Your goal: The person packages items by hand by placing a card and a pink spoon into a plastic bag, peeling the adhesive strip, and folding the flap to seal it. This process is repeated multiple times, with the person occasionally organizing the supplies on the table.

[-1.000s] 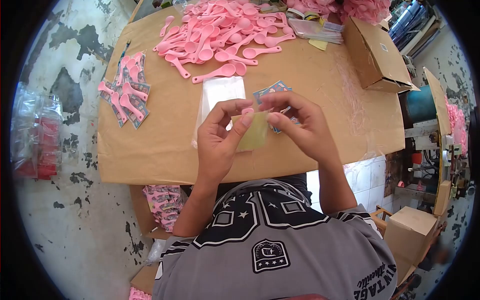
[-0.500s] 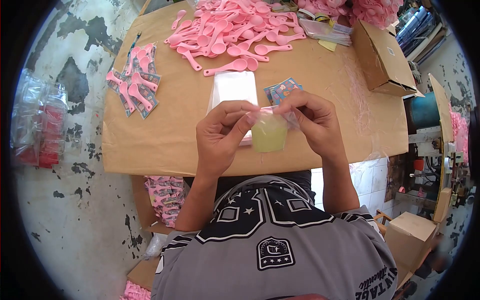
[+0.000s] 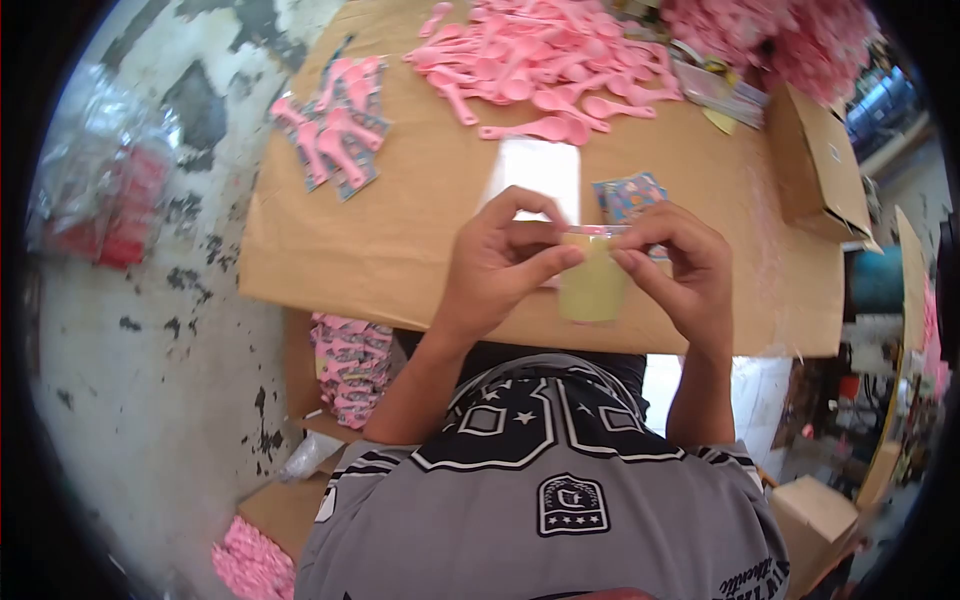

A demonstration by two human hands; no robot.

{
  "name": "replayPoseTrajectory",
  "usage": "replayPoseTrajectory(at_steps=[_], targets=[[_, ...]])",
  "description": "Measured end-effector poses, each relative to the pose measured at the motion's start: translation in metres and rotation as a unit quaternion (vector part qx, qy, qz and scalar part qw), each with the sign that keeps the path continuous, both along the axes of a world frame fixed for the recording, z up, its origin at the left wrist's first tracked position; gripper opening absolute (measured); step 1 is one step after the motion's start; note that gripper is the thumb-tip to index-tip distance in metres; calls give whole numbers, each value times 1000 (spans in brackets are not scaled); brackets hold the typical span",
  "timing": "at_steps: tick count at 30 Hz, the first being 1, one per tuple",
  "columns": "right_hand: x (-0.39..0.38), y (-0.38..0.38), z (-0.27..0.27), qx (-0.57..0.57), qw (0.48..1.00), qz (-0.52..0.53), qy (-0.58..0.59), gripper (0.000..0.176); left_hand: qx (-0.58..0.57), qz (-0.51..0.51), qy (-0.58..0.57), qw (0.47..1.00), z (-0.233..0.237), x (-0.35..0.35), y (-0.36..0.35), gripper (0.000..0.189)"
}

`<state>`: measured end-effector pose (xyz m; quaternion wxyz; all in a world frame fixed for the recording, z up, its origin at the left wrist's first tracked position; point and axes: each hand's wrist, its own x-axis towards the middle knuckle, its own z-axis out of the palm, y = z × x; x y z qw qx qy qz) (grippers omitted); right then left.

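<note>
A clear plastic bag with a pale yellow-green piece in it (image 3: 592, 290) hangs upright over the table's near edge. My left hand (image 3: 502, 268) pinches its upper left corner between thumb and fingers. On the opposite upper corner, my right hand (image 3: 690, 265) has a similar pinch. Behind the left fingers lies a stack of clear bags (image 3: 545, 170), partly hidden. Small blue printed cards (image 3: 625, 192) rest just beyond the right hand.
A large heap of pink spoons (image 3: 540, 60) covers the table's far side. Pink spoons on printed cards (image 3: 335, 140) lie at the left. An open cardboard box (image 3: 815, 165) stands at the right edge. Below the table, another box holds packed pink spoons (image 3: 352, 365).
The view has shifted, so the table's contents appear further right. The bag's top, wrinkled before, now looks drawn straighter between my hands. Both hands keep their pinch.
</note>
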<state>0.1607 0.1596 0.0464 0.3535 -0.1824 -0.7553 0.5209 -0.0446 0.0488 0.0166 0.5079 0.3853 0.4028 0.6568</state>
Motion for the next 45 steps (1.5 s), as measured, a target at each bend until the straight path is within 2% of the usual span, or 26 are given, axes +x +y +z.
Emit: replayPoseTrajectory(at_steps=[1,2,4,6,7,9,10,13,14,17,19,20,22,25,26,28,32,34,37,38,40,43,45], targets=[[-3,-7,-3,-44,998,-22,27,14,8,-5,-31,999,3,-2,0,32],[-5,-9,-6,-87,994,-45,50,18,19,13,-8,1000,4,-7,-1,36],[-1,-6,-7,-85,990,-88,68,22,40,39,31,998,2,-15,-2,44],[10,3,-6,-70,986,-138,63,23,69,145,96,982,3,-46,-9,47],[17,8,-6,-57,984,-163,51,21,84,226,152,958,11,-60,-12,38],[27,14,-8,-40,980,-194,32,18,165,310,248,903,15,-102,-15,31],[30,16,-12,-36,979,-199,25,18,136,349,286,882,25,-114,-19,30],[35,19,-25,6,974,-224,-18,19,107,308,370,870,29,-150,-19,30],[34,20,-27,25,971,-234,-34,20,94,312,444,835,26,-153,-20,28],[27,18,-26,178,916,-316,-168,29,52,289,434,851,-5,-152,-18,25],[24,21,-36,180,896,-343,-218,33,-139,272,452,838,-6,-111,-8,28],[23,23,-41,182,884,-356,-244,34,-162,233,467,837,-13,-99,-1,29],[21,25,-42,62,912,-324,-243,36,-203,155,497,830,-26,-82,8,31],[22,32,-49,-63,935,-280,-207,35,-138,152,541,816,-31,-72,13,32],[24,35,-53,-95,940,-267,-190,35,-156,140,491,845,-31,-70,13,32],[30,44,-67,-72,940,-282,-178,31,-193,116,387,894,-29,-69,12,31],[30,43,-64,-75,939,-300,-148,25,-200,134,296,924,-41,-76,8,25],[30,42,-61,-27,934,-331,-131,24,-187,133,242,943,-41,-76,4,24],[26,41,-57,20,928,-365,-67,24,-144,171,319,921,-44,-81,-3,27],[26,39,-56,30,925,-376,-39,24,-143,189,308,921,-43,-81,-5,27],[27,33,-49,-3,934,-357,-35,25,-140,224,286,921,-40,-79,-8,28],[22,18,-40,-82,954,-289,-3,25,-140,238,150,949,-45,-75,-11,29],[15,6,-36,-150,963,-223,17,23,-141,237,160,948,-45,-74,-14,28]])
